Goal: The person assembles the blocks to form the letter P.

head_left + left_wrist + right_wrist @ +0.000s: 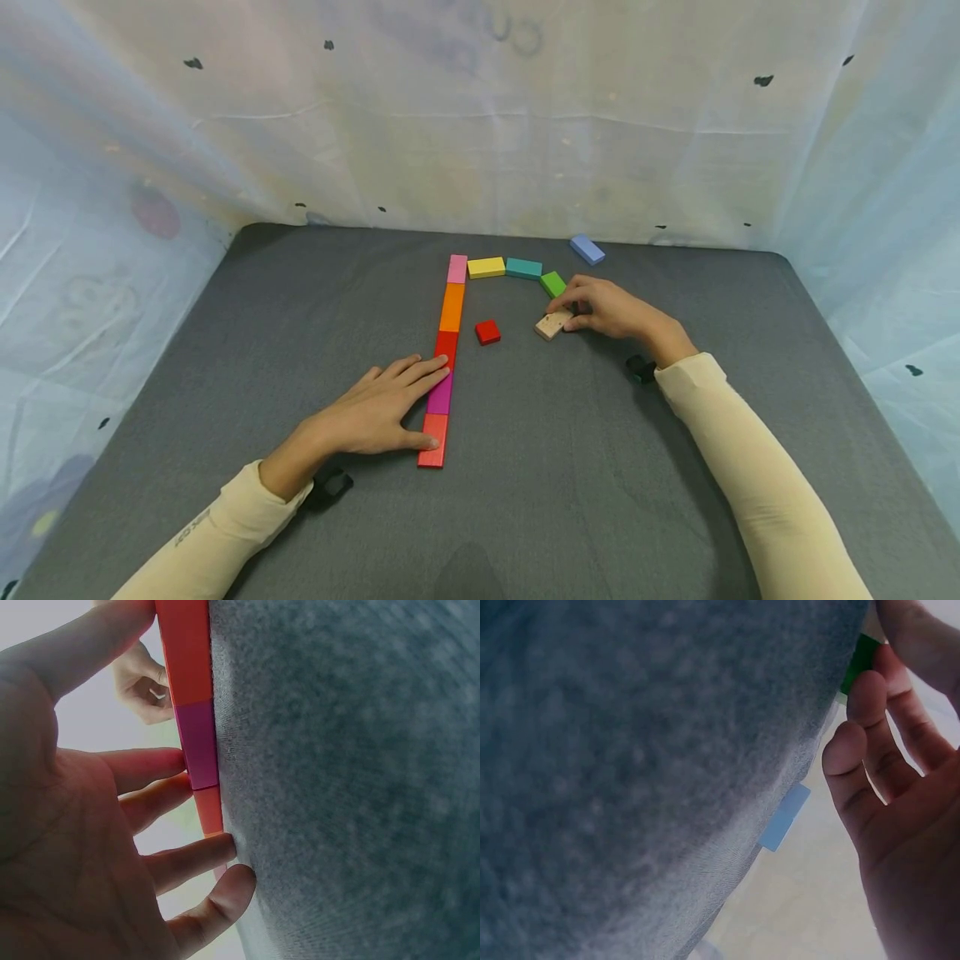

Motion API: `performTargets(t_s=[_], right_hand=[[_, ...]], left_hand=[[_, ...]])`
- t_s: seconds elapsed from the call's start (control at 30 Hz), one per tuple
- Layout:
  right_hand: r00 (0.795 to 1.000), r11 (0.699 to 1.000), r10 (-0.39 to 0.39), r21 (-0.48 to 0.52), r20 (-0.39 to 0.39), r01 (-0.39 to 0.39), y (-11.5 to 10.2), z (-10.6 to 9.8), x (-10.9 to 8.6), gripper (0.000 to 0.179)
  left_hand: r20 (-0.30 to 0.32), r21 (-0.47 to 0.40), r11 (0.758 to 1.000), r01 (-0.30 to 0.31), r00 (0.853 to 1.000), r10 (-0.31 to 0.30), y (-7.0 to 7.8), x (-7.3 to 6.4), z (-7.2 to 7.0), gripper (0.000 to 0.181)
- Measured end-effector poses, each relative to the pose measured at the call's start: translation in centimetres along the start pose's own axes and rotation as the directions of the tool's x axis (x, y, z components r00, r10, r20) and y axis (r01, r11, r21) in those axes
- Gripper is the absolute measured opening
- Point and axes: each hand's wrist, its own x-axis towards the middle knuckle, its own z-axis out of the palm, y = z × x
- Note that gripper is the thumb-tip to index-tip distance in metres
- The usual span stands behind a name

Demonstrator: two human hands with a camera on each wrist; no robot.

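My left hand (378,408) lies with fingers spread along a straight column of flat blocks. Its fingertips touch the red block (446,342) and the magenta block (438,400), and its thumb rests on the coral-red block (431,458) at the near end. Farther up the column are an orange block (452,307) and a pink block (457,268). With thumb and fingers, my right hand (615,308) pinches a plain wooden block (551,326), just below the green block (552,284). Yellow (487,267) and teal (523,268) blocks curve from the pink one toward the green.
A small red block (487,332) lies inside the curve, right of the column. Near the far edge of the grey table (525,517) sits a blue block (587,249), also visible in the right wrist view. Pale patterned curtains (480,167) hang around the table.
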Motion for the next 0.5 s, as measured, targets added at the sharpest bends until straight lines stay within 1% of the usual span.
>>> performTargets(t_s=[0.3, 0.43, 0.5], right_hand=[[0.999, 0.999, 0.032, 0.028, -0.014, -0.032, 0.4, -0.3, -0.3, 0.037], [0.997, 0.996, 0.076, 0.049, -0.031, -0.075, 1.3, -0.9, -0.4, 0.039], [0.992, 0.993, 0.113, 0.048, -0.059, -0.11, 2.0, -1.4, -0.4, 0.039]], left_hand=[[-0.001, 0.005, 1.0, -0.001, 1.0, 0.001, 0.0, 0.1, 0.1, 0.099], [0.001, 0.005, 1.0, 0.002, 1.0, -0.002, 0.0, 0.0, 0.0, 0.099], [0.004, 0.003, 1.0, 0.008, 1.0, -0.008, 0.0, 0.0, 0.0, 0.099]])
